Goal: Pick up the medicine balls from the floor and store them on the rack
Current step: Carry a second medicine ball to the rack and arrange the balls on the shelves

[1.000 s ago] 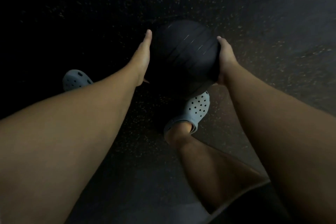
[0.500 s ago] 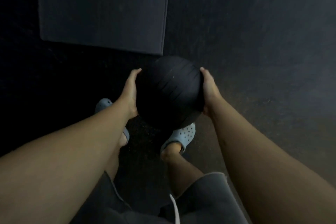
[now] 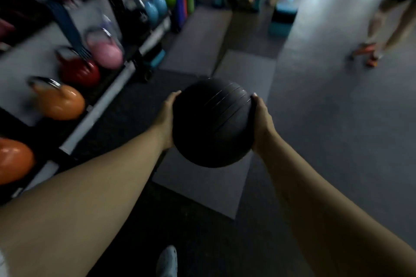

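Grey mats (image 3: pixel 202 184) below, kettlebell rack (image 3: pixel 94 117) left, medicine ball (image 3: pixel 212 122) held

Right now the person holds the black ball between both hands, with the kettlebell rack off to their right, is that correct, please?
Not quite: the rack with the kettlebells stands to their left, as the head view shows. The black ball is indeed held between the left hand and right hand.

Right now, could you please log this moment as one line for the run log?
phase: carry | medicine ball: off floor | left hand: on ball's left side | right hand: on right side | rack: to left, kettlebells on it
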Demonstrator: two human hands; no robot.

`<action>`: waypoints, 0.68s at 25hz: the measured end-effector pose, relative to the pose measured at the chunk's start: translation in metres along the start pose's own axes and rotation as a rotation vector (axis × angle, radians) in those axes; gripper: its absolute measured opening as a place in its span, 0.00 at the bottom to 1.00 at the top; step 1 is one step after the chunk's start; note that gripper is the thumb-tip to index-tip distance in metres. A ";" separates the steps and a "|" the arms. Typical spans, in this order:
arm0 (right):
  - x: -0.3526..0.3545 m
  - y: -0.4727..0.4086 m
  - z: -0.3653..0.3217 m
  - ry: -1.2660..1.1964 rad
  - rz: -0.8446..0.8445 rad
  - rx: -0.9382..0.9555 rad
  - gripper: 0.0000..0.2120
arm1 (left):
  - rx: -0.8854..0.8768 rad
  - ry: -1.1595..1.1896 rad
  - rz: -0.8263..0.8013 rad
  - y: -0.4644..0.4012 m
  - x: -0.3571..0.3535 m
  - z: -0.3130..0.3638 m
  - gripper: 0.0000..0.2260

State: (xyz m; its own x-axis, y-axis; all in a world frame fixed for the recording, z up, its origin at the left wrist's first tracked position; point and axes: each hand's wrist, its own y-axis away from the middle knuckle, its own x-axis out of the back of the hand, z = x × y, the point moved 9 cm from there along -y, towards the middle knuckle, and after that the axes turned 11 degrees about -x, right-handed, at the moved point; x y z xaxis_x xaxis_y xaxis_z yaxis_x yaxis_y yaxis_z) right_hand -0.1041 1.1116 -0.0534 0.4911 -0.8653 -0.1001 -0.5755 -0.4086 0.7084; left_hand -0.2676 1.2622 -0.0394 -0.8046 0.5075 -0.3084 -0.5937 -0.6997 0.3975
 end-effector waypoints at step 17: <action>-0.534 0.528 -0.210 -0.006 -1.234 0.588 0.29 | -1.200 0.123 0.602 0.450 0.259 0.549 0.20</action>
State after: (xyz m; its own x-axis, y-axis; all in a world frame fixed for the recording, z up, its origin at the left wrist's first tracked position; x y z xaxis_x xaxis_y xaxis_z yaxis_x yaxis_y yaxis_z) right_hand -0.5328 1.4192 0.5206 0.8813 0.1477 -0.4488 0.0396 -0.9697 -0.2412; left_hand -0.7512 1.3549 0.5336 -0.8898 -0.0357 -0.4550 0.2781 -0.8329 -0.4785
